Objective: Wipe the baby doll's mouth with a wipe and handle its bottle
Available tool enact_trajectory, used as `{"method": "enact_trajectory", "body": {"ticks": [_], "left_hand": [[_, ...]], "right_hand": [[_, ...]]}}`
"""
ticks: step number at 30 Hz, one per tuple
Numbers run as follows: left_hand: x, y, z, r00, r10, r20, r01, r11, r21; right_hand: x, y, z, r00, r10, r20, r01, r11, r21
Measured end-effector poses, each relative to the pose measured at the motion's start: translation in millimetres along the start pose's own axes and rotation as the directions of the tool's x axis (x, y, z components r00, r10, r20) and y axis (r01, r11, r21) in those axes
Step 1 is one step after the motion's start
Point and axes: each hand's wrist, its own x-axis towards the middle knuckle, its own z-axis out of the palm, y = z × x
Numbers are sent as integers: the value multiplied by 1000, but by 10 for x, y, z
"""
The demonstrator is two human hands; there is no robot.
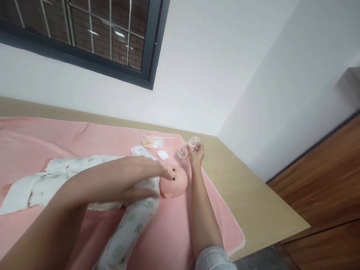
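A baby doll (176, 182) in a white printed sleepsuit lies on its back on a pink mat (174, 232), head to the right. My left hand (146, 176) rests flat on the doll's chest, fingers stretched toward its chin. My right hand (196, 154) reaches past the doll's head with its fingers pinched on a small clear plastic cup (193, 142). A second clear piece (182, 153) sits just left of that hand.
A small packet (152, 141) and a white folded cloth (163, 154) lie on the mat beyond the doll's head. The mat covers a light wooden table (253, 195) set against white walls. A dark-framed window (84, 33) is above, and wooden panelling (332, 180) at right.
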Motion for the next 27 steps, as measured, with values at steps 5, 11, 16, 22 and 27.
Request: {"method": "enact_trajectory", "body": {"ticks": [5,11,16,22,27], "left_hand": [[336,-285,144,953,-94,-288,81,995,-58],[435,-496,325,860,-290,-421,301,953,-42],[411,-395,258,814,-388,-433,418,908,-29],[361,-301,163,829,-365,-424,403,915,2],[345,-375,159,847,-327,-419,373,927,33]], "right_hand": [[-141,-516,131,982,-49,180,5,971,241],[-672,-1145,279,883,-148,445,-68,898,435],[-1051,-1378,341,827,-163,538,-146,863,485],[-1139,-1409,316,806,-206,555,-126,856,501],[-1139,-1433,295,839,-202,505,-109,848,519]]}}
